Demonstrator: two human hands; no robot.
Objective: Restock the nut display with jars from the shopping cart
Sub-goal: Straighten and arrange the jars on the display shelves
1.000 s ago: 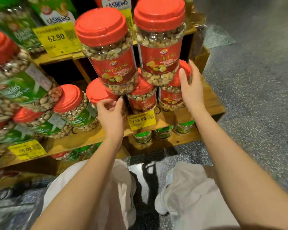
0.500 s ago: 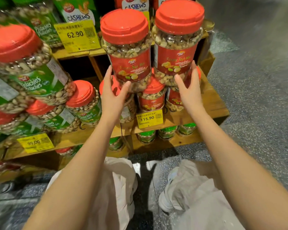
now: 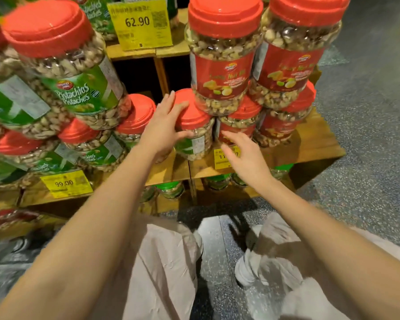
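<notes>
A green-labelled nut jar (image 3: 195, 142) with a red lid stands in the lower row on the wooden shelf (image 3: 314, 144). My left hand (image 3: 163, 127) grips it, fingers over the lid and thumb across its front. My right hand (image 3: 243, 155) hovers open and blurred, fingers spread, just in front of a red-labelled jar (image 3: 240, 121) to the right. Two Fancy Nut Mix jars (image 3: 222, 72) (image 3: 293, 65) are stacked on top of the lower row.
Tilted pistachio jars (image 3: 74, 84) crowd the left side in two layers. Yellow price tags read 62.90 (image 3: 139, 24) and 99.00 (image 3: 65, 183); my right hand half hides a third one (image 3: 219, 159). Green-lidded jars (image 3: 171, 188) fill the bottom shelf. Speckled floor (image 3: 367, 158) lies to the right.
Both hands have dropped from the two stacked Fancy Nut Mix jars to the lower row. My left hand has taken hold of the green-labelled jar. The view has moved closer.
</notes>
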